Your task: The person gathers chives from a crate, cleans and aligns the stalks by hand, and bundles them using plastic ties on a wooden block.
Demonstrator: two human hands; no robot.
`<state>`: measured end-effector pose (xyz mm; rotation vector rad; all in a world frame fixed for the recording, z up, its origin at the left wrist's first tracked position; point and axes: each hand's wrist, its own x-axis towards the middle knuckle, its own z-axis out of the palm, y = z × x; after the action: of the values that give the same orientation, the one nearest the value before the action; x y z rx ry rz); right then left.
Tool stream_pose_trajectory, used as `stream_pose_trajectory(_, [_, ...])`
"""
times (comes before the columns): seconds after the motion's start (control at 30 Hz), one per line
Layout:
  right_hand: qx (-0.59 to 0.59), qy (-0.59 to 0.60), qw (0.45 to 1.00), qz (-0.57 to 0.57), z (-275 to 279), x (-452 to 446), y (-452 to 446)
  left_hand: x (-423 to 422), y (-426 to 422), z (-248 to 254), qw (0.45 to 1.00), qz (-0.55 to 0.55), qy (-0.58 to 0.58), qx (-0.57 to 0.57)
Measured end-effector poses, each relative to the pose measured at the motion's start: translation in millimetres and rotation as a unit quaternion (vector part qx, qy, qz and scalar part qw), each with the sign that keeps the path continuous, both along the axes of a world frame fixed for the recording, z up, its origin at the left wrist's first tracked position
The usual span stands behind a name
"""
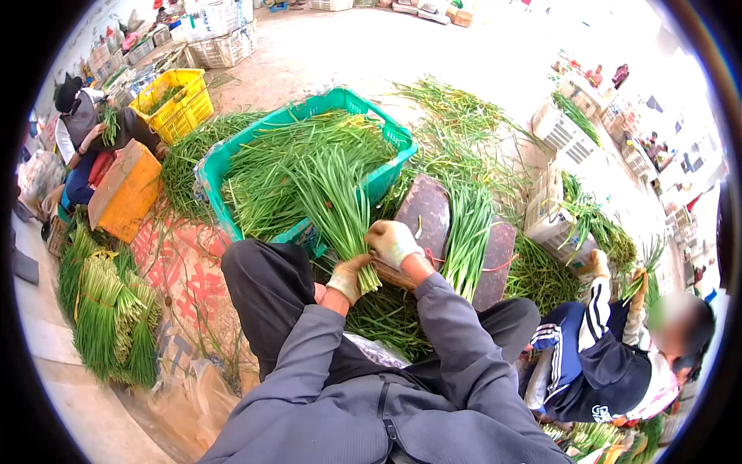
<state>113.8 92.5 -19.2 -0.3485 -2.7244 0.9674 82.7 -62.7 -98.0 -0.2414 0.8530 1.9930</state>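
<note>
My left hand, in a pale work glove, is closed round the lower stems of a bunch of garlic chives. The leaves fan up and away over a green plastic crate full of loose garlic chives. My right hand, gloved too, has its fingers curled against the right side of the held stems; its fingertips are partly hidden. Just right of it, a second bunch of garlic chives lies across a dark board, with a red tie near it.
Tied bundles lie on the floor at left. A yellow crate and an orange box stand near a seated person. Another person sits at right by a white crate. Loose leaves cover the floor ahead.
</note>
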Motion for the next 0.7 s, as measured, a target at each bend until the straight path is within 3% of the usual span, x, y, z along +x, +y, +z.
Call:
stream_pose_trajectory(0.07, [-0.220,0.167,0.960,-0.055,24.0,1.9,12.5,-0.5,-4.7,-0.2,1.000,-0.005,-0.001,-0.017])
stream_pose_trajectory(0.1, [-0.430,0.175,0.874,-0.144,51.9,-0.5,16.8,1.0,-5.2,-3.6,1.000,0.000,-0.005,-0.017])
stream_pose_trajectory(0.13, [-0.426,0.236,0.857,-0.167,55.5,-7.0,29.4,2.2,-3.2,-7.3,0.999,0.020,0.024,-0.013])
stream_pose_trajectory(0.17, [-0.420,0.299,0.836,-0.189,57.3,-11.8,38.3,2.2,-0.8,-9.9,0.998,0.038,0.055,-0.007])
stream_pose_trajectory(0.2, [-0.400,0.280,0.854,-0.177,65.0,-13.1,34.7,2.8,-1.6,-9.7,0.997,0.039,0.072,-0.007])
stream_pose_trajectory(0.27, [-0.301,0.181,0.931,-0.098,79.4,-15.8,12.9,2.8,-0.1,-12.0,0.994,0.027,0.105,-0.006])
stream_pose_trajectory(0.37, [-0.111,0.112,0.987,0.031,63.9,-44.3,-13.3,5.5,1.2,-20.5,0.982,0.011,0.186,-0.028])
stream_pose_trajectory(0.43, [-0.014,0.075,0.995,0.072,55.8,-63.4,-23.2,10.1,3.1,-23.1,0.975,0.027,0.218,-0.028])
stream_pose_trajectory(0.5, [0.061,-0.088,0.993,0.058,55.9,-78.5,-25.0,11.8,4.2,-24.7,0.969,0.024,0.242,-0.033])
stream_pose_trajectory(0.7, [0.105,-0.200,0.973,0.044,48.9,-96.9,-3.2,7.1,6.6,-38.5,0.948,-0.017,0.302,-0.098])
